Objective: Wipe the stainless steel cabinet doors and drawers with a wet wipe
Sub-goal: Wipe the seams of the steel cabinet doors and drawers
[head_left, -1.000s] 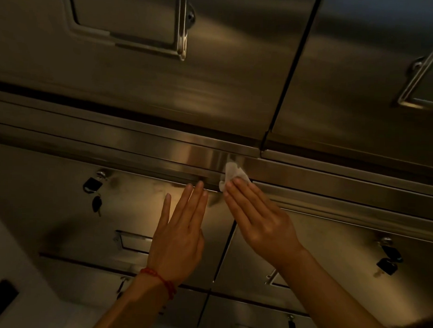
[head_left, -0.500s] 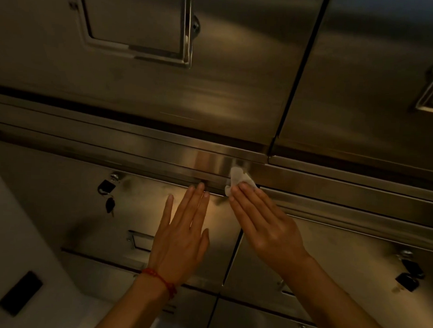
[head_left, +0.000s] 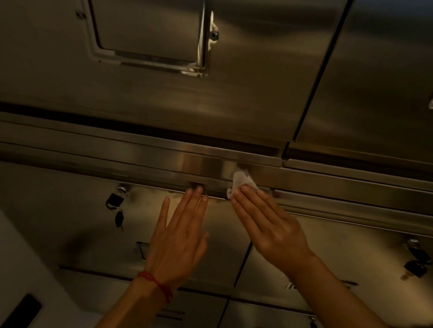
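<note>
A small white wet wipe (head_left: pixel 239 180) lies flat against the steel ledge (head_left: pixel 137 156) that runs between the upper cabinet doors and the lower drawers. My right hand (head_left: pixel 267 227) presses the wipe to the metal with its fingertips, and most of the wipe shows above them. My left hand (head_left: pixel 181 238), a red string at its wrist, rests flat and empty on the left drawer front (head_left: pixel 68 220), fingertips at the ledge's lower lip. The left upper door (head_left: pixel 237 91) fills the top of the view.
A right upper door (head_left: pixel 385 84) meets the left one at a dark seam. Keys hang from locks on the left drawer (head_left: pixel 116 199) and the right drawer (head_left: pixel 415 261). More drawers with recessed pulls (head_left: pixel 141 249) lie below. A pale floor with a dark slot (head_left: pixel 21 311) is at bottom left.
The view has shifted, so the cabinet sits further right in frame. Both hands stay at the same spot on the ledge, the right one still pressing the wipe.
</note>
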Action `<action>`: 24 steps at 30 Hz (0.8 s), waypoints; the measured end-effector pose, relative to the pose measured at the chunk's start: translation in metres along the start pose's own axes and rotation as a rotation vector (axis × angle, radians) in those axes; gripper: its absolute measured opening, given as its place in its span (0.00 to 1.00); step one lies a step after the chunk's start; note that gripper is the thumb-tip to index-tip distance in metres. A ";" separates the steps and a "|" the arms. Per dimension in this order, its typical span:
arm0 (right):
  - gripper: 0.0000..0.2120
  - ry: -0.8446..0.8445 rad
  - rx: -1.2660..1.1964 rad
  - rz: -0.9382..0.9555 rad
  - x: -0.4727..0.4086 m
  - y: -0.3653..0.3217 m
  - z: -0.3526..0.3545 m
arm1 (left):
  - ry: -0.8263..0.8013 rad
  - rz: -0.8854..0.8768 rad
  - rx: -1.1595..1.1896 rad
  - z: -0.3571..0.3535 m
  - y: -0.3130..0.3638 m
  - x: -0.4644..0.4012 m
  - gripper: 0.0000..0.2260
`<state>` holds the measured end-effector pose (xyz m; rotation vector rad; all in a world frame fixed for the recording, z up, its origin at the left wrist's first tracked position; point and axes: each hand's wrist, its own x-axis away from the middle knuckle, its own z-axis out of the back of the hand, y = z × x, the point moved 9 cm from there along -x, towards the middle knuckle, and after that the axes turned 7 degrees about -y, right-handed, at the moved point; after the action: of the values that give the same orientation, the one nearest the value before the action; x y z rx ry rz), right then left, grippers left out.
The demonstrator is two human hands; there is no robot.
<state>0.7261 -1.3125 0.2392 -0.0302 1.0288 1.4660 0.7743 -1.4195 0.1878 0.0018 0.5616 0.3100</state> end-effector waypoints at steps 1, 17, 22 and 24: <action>0.15 0.006 0.006 -0.002 -0.003 -0.003 0.000 | -0.005 -0.001 -0.003 0.000 -0.004 0.001 0.26; 0.15 -0.058 0.068 0.008 -0.016 -0.006 0.005 | 0.009 -0.032 0.106 0.010 -0.019 0.005 0.26; 0.15 -0.061 0.052 0.026 -0.024 -0.013 0.000 | -0.004 -0.049 0.083 0.010 -0.018 0.005 0.25; 0.16 -0.081 0.061 0.031 -0.021 -0.011 -0.001 | -0.014 -0.048 0.068 0.009 -0.018 0.004 0.25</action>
<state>0.7395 -1.3319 0.2448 0.0887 1.0109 1.4519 0.7879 -1.4347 0.1919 0.0557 0.5577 0.2444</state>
